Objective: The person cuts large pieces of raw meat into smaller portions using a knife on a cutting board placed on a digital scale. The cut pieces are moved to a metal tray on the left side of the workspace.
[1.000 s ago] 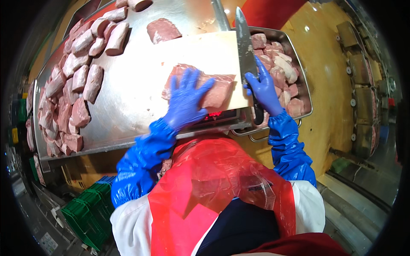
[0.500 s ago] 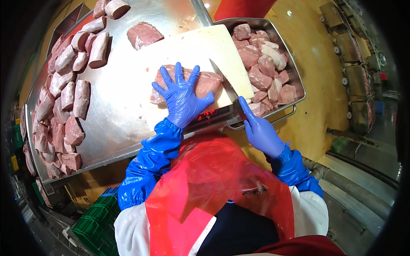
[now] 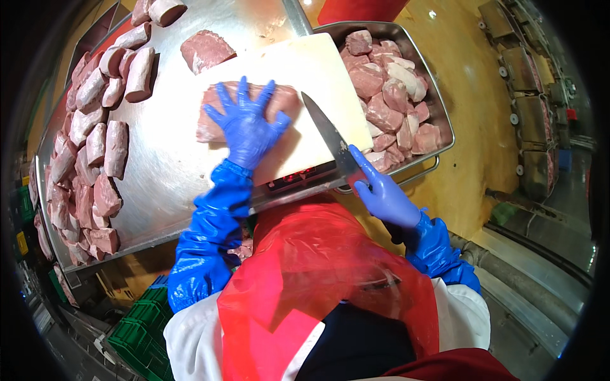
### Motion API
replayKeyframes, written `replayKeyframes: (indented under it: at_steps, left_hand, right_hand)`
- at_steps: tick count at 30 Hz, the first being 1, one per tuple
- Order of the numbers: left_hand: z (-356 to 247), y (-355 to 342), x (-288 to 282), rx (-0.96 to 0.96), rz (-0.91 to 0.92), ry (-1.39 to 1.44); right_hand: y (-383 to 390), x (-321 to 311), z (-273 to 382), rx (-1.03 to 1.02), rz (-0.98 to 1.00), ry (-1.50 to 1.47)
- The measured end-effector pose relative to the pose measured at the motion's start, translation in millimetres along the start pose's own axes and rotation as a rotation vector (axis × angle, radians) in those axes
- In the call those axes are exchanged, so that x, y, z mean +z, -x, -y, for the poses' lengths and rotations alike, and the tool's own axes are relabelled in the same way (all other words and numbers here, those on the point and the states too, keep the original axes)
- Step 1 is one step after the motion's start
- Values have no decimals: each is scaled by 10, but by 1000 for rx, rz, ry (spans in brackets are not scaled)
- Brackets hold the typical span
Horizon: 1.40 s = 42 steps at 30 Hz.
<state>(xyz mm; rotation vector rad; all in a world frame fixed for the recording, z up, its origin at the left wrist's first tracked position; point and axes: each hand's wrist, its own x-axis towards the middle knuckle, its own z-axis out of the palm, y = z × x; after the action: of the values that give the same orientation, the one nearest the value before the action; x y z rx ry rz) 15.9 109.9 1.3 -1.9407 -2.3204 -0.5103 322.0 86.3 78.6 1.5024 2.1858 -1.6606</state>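
A slab of raw meat [image 3: 210, 127] lies on the white cutting board [image 3: 318, 60]. Pressed on top of it, fingers spread, is my left hand [image 3: 248, 130] in a blue glove. My right hand [image 3: 387, 197], gloved too, grips a long knife [image 3: 325, 127] by its handle, with the forefinger stretched along the blade. The blade slants across the board, its tip a little right of the meat and apart from it. Behind the board another piece of meat [image 3: 206, 51] rests on the metal table [image 3: 168, 133].
Many cut chunks fill a metal tray [image 3: 443, 89] right of the board. Trimmed meat pieces [image 3: 95, 143] crowd the table's left side. A scale display [image 3: 298, 176] glows under the board's near edge. Green crates [image 3: 143, 330] stand at lower left, a red container [image 3: 359, 9] at the back.
My left hand and the meat slab have shifted left on the board. The knife blade now stands farther from the meat's end, and my right hand has moved slightly nearer to me.
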Motion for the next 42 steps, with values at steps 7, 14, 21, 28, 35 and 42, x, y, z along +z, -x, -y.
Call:
replayKeyframes:
  at_steps: [7, 14, 21, 28, 35, 42]
  left_hand:
    - [-530, -48, -302, 141, 81, 843]
    - [-393, 579, 167, 180, 51, 427]
    - [1087, 2732, -280, -665, -195, 227]
    - [1215, 540, -543, -333, -340, 718]
    - [784, 615, -59, -134, -201, 820]
    - [648, 1138, -281, -301, -491, 788]
  right_hand:
    - [-214, -390, -114, -255, 366, -1411]
    - [-363, -517, -54, -269, 130, -1114]
    - [-530, -58, 259, -181, 60, -821]
    - [-1391, 509, 758, -312, -366, -725]
    - [-1997, 362, 762, -481, -534, -554]
    - [-1360, 779, 1508, -297, 3, -130]
